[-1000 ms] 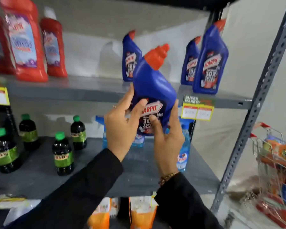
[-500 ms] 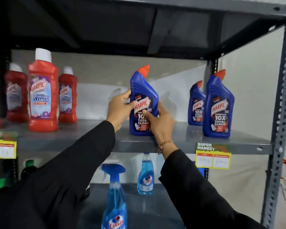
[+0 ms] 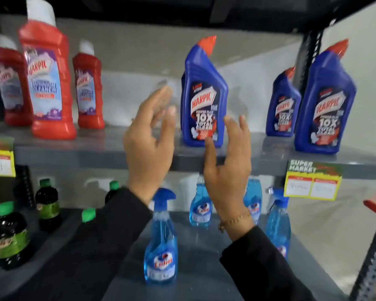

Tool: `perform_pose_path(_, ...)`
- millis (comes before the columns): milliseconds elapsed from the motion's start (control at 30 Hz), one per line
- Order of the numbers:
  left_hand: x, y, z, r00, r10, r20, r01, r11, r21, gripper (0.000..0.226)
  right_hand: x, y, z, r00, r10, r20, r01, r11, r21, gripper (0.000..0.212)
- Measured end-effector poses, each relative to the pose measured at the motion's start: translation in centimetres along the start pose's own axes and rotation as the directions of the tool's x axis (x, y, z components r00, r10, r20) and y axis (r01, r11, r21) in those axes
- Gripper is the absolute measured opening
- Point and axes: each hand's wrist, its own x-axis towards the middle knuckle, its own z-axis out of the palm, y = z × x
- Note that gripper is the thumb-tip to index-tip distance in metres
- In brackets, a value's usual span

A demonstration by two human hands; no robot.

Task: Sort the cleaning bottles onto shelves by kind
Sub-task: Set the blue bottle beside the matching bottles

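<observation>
Both hands are raised in front of the upper shelf (image 3: 96, 152), palms facing each other, fingers loosely spread and holding nothing. The left hand (image 3: 149, 144) is blurred at the fingertips and stands just left of the blue Harpic toilet cleaner bottle (image 3: 203, 94), apart from it. The right hand (image 3: 228, 168), with a gold bracelet (image 3: 234, 221) at the wrist above a black sleeve (image 3: 261, 268), overlaps the bottle's lower right corner in the picture; whether its thumb touches the bottle I cannot tell.

The bottle stands upright on the upper shelf near its front edge, label forward, its red angled cap pointing up to the right. Two more blue Harpic bottles stand to the right on the same shelf, a larger-looking one (image 3: 325, 101) in front and another (image 3: 283, 105) behind it. To the left, well apart, stand red Harpic bathroom cleaner bottles (image 3: 47, 83) with white caps.

A yellow price tag (image 3: 312, 183) hangs from the shelf edge on the right. On the lower shelf (image 3: 204, 257), blue Colin spray bottles (image 3: 161, 242) stand below the hands, and dark bottles with green caps (image 3: 9, 237) stand to the left.
</observation>
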Motion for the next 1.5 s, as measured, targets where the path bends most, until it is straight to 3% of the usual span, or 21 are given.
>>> perform_pose_path(67,-5.9,-0.4,-0.8,0.998,0.047,-0.051,-0.045,0.999,0.027,0.026,-4.4,1.6,0.3,0.988,-0.151,-0.019,0.150,0.988,-0.046,0.038)
perform_pose_path(133,-12.2,-1.8,-1.8,0.994,-0.108,0.020,0.106,0.991,0.084,0.022,-9.7,3.0,-0.1,0.992,-0.106,0.073,0.108,0.994,-0.031,0.042)
perform_pose_path(167,-13.7,-3.8,-1.1,0.967,-0.245,0.075,0.239,0.967,0.088,0.024,-11.2,4.6,0.6,0.982,-0.003,0.189,0.009,0.999,-0.032,0.046)
perform_pose_path(200,-20.0,-6.1,-3.5,0.870,-0.470,0.149,0.427,0.869,0.251,0.028,-19.0,4.5,0.6,0.884,0.245,0.398,-0.213,0.969,-0.125,0.049)
perform_pose_path(233,-21.8,-7.0,-3.7,0.811,-0.569,0.135,0.517,0.806,0.289,0.035,-21.9,4.6,0.8,0.794,0.377,0.477,-0.353,0.924,-0.143,0.052)
perform_pose_path(300,-24.1,-8.4,-4.5,0.753,-0.647,0.118,0.590,0.744,0.314,0.053,-25.0,4.3,0.3,0.594,0.532,0.604,-0.558,0.813,-0.167,0.057)
perform_pose_path(333,-24.0,-8.7,-4.5,0.720,-0.684,0.121,0.617,0.709,0.342,0.059,-25.8,4.4,0.7,0.528,0.564,0.635,-0.610,0.772,-0.178,0.058)
perform_pose_path(400,-23.5,-9.6,-3.9,0.637,-0.752,0.167,0.664,0.646,0.376,0.064,-26.0,4.5,1.7,0.424,0.627,0.653,-0.693,0.689,-0.211,0.055)
perform_pose_path(467,-23.7,-10.9,-4.0,0.586,-0.781,0.214,0.676,0.618,0.402,0.061,-26.3,4.5,2.1,0.385,0.669,0.635,-0.748,0.629,-0.209,0.057)
perform_pose_path(700,-23.3,-12.1,-3.0,0.578,-0.766,0.281,0.662,0.641,0.388,0.057,-26.2,5.6,2.4,0.433,0.702,0.565,-0.757,0.623,-0.194,0.059)
perform_pose_path(833,-23.3,-12.3,-0.9,0.565,-0.751,0.341,0.664,0.659,0.353,0.053,-25.4,7.6,1.6,0.424,0.745,0.515,-0.788,0.583,-0.196,0.056)
perform_pose_path(1133,-24.0,-12.2,5.2,0.487,-0.714,0.503,0.661,0.678,0.321,0.052,-23.4,12.6,-2.4,0.426,0.816,0.391,-0.822,0.530,-0.211,0.055)
perform_pose_path(1500,-24.8,-12.7,5.6,0.514,-0.654,0.555,0.607,0.735,0.303,0.052,-24.6,13.2,-3.0,0.443,0.821,0.360,-0.821,0.533,-0.204,0.055)
